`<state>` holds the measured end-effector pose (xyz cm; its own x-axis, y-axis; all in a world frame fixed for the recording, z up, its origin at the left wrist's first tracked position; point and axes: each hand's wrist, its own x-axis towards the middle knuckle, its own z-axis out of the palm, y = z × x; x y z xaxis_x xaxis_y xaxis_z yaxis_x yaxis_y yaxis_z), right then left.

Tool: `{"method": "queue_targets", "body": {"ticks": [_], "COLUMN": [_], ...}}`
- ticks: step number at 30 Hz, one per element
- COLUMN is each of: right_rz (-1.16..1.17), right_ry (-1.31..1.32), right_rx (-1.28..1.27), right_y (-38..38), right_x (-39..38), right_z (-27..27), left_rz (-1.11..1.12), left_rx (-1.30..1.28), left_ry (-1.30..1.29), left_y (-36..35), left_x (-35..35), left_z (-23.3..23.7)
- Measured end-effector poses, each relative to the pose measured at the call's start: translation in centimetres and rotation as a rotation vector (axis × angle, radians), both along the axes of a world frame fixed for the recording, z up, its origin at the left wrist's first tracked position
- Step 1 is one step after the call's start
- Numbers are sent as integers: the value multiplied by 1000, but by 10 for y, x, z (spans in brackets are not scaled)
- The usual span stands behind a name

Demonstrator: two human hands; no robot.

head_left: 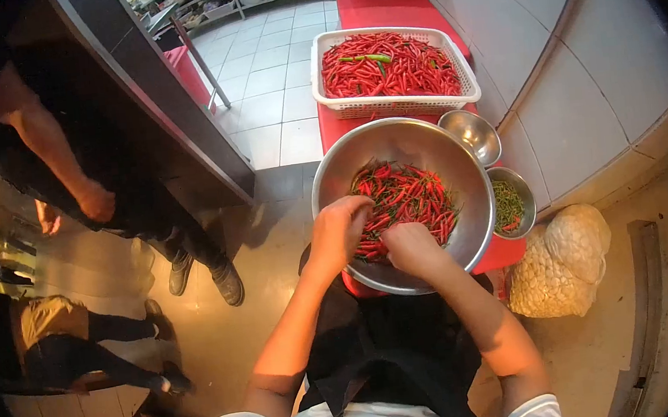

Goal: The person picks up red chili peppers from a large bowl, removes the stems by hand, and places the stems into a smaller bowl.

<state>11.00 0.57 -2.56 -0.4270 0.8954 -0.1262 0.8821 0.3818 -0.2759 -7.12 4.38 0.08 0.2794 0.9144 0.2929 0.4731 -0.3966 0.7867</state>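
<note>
A wide steel bowl (333,196) in front of me holds a heap of thin red chili peppers (413,197), many with green stems. My left hand (338,230) is over the bowl's left side, fingers bent and pinched together near the chilies. At the near side, my right hand (414,247) is closed, its back toward me. What either hand grips is hidden or too small to make out. To the right, a smaller steel bowl (513,201) contains green stem pieces and a little red. Behind it stands another small steel bowl (469,136).
A white plastic basket (396,106) full of red chilies, one green pepper on top, rests on the red bench (395,8). A filled, pale plastic bag (560,263) sits on the floor at right, by the tiled wall. People in dark clothes stand at left.
</note>
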Motion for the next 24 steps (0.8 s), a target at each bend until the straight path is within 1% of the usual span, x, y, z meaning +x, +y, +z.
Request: {"method": "queue_targets", "body": {"ticks": [2,3,5,6,8,10,11,12,14,17,20,21,23,24], "right_rz": [17,-9,-64,-107,-199,-301,-336,-368,-421,-455,-461,-472,-509,-530], "right_ry": [-27,-52,-101,-62,21,99,146,192,274,393,453,470,543,598], "right_rx": [11,-23,-87,-94,-108,-3,53,112,137,181,199,190,172,164], "right_y": [2,2,3,2,-3,-15,-20,-25,-35,-45,-53,-55,-60,-62], "right_x": [4,9,24,33,50,63,69,74,78,79,80,81,82,82], "right_z": [-5,-3,5,10,20,29,33,39,51,55,57,58,57,56], "left_rz": [-117,-175,-333,-416,-452,-487,-502,-482,-437,-461,-460,-464,-471,-501], "left_rx": [-26,-39,2,23,56,135,276,301,355,396,394,236,-82,-216], "left_ry": [232,344,536,635,698,760,772,855,1022,1171,1163,1113,1010,790], "left_y": [-1,-2,1,1,-4,-9,-11,-13,-16,-17,-6,-3,9,16], "left_x": [-4,-5,-2,2,14,27,31,37,51,58,55,52,45,37], "left_z": [0,0,-16,-22,-24,-33,-41,-43,-45,-51,-74,-63,-25,-17]}}
